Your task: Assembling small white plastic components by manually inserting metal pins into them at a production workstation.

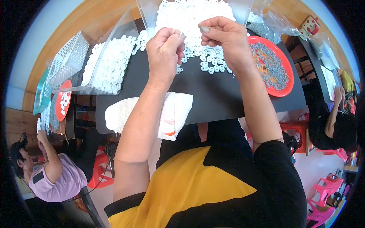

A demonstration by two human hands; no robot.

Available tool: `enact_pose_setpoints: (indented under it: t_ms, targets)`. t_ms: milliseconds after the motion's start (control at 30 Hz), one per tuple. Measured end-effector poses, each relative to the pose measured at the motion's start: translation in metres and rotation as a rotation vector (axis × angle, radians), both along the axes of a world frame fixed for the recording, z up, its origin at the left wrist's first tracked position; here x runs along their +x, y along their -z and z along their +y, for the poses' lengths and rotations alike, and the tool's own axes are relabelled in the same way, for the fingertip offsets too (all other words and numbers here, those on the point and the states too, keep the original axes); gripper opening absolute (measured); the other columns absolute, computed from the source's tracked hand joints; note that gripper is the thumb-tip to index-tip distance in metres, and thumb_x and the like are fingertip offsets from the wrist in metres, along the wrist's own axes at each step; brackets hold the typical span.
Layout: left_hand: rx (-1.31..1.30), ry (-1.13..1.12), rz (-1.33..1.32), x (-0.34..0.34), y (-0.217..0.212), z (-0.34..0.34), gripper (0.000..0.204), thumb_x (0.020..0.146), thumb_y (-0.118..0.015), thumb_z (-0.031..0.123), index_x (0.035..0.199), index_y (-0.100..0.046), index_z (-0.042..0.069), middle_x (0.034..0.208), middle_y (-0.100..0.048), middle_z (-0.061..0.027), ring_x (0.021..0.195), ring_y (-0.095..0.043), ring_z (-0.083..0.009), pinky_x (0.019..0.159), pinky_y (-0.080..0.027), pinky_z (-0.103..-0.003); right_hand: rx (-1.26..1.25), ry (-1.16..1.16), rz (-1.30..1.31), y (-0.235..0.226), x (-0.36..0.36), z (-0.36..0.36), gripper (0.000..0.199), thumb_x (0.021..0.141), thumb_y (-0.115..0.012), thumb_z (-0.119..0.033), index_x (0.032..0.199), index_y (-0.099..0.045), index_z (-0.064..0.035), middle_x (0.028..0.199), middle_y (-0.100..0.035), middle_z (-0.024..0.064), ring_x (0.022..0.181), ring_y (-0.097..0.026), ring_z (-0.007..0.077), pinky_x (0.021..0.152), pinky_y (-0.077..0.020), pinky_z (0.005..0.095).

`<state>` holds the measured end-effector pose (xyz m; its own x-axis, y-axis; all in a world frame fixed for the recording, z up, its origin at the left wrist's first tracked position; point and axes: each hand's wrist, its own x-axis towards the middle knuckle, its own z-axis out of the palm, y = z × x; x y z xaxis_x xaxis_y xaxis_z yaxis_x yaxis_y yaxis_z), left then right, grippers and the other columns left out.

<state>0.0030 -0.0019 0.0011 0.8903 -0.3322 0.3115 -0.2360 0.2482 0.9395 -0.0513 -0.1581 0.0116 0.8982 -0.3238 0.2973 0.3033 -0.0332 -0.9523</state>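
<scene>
Above the dark table (213, 98), my left hand (164, 53) is closed, with thumb and forefinger pinched together near a heap of small white plastic pieces (213, 60), each with two holes. My right hand (227, 43) faces it a short way off, its thumb pressed to the curled fingers. Whatever either pinch holds is too small or hidden to make out. Beside my right wrist, a red plate (289, 72) carries many thin grey metal pins or screws (272, 70). A folded white towel (178, 108) lies under my left forearm at the table's near edge.
A clear bin (146, 15) of white pieces stands at the far side, another clear bin (102, 89) at the left. White baskets (74, 53) are beyond it. Clear plastic bags (272, 24) lie far right. One person (57, 174) works at left, another (334, 125) at right.
</scene>
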Motion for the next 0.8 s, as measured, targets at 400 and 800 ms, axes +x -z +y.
enact_pose_setpoints:
  t_ms: [400, 800]
  targets:
    - [0.077, 0.028, -0.063, -0.001, 0.002, 0.0, 0.014, 0.084, -0.057, 0.015, 0.078, -0.061, 0.003, 0.062, -0.056, -0.0014, 0.05, -0.049, -0.0054, 0.042, -0.038, -0.02, -0.406, 0.039, -0.189, 0.008, 0.003, 0.006, 0.011, 0.087, -0.061, -0.009, 0.092, -0.066, -0.0013, 0.074, -0.059, -0.0019, 0.07, -0.052, 0.0048, 0.063, -0.0415, 0.02]
    - [0.033, 0.058, 0.002, 0.0, 0.007, -0.003, 0.01, 0.087, -0.06, 0.007, 0.079, -0.061, 0.002, 0.063, -0.057, -0.0008, 0.051, -0.05, -0.005, 0.041, -0.038, -0.019, -0.437, 0.076, -0.113, 0.016, 0.005, 0.012, 0.009, 0.086, -0.061, -0.008, 0.089, -0.062, 0.0011, 0.074, -0.057, -0.0017, 0.07, -0.05, 0.0053, 0.064, -0.0413, 0.0208]
